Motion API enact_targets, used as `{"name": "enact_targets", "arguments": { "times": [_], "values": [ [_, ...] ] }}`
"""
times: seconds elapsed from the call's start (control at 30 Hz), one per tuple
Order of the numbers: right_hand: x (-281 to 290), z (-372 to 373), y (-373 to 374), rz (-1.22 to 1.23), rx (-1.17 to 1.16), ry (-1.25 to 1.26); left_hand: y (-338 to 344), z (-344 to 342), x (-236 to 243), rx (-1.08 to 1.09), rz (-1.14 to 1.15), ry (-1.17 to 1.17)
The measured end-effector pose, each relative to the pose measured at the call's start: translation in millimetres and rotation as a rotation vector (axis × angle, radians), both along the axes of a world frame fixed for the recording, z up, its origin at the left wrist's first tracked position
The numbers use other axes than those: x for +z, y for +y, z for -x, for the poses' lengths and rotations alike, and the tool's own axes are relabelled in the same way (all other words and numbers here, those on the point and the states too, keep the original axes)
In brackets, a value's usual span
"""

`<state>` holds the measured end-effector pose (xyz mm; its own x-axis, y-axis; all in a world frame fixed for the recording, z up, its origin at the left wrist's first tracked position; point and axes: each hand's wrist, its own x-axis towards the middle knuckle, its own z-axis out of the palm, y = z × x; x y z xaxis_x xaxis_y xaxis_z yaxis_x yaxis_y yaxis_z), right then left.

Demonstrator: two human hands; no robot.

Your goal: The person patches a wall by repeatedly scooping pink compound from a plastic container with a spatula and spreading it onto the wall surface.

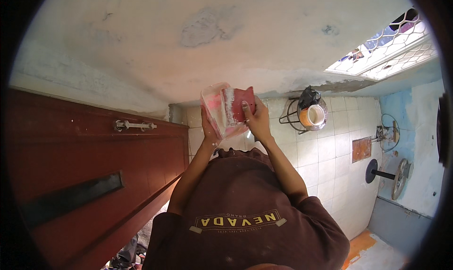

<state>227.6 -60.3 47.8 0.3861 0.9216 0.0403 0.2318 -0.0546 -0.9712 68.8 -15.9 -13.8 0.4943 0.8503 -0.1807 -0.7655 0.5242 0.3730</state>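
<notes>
Gripping pink tub point(218, 108), left hand point(208, 131) fingers wrapped; right hand point(257, 119) fingers pressing red scraper point(241, 102)

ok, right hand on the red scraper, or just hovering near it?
Touching. The head view shows the right hand with its fingers laid flat on the red scraper, pressing it against the pink plastic tub that the left hand grips from below.
</notes>
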Motion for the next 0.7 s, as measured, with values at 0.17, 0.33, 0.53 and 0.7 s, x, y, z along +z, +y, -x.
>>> {"name": "enact_targets", "arguments": {
  "times": [0.17,0.33,0.53,0.7],
  "values": [
    [-31,-8,1,-0.022,-0.052,0.296,3,-3,5,-0.022,-0.003,0.016],
    [-11,-15,-2,0.046,-0.029,0.626,6,-3,9,-0.028,-0.043,0.091],
    [-23,-33,-1,0.119,0.059,1.083,11,6,-18,0.038,-0.005,0.118],
    [-15,-45,2,0.179,0.097,1.222,5,-4,-16,0.138,0.022,0.077]
  ]
}}
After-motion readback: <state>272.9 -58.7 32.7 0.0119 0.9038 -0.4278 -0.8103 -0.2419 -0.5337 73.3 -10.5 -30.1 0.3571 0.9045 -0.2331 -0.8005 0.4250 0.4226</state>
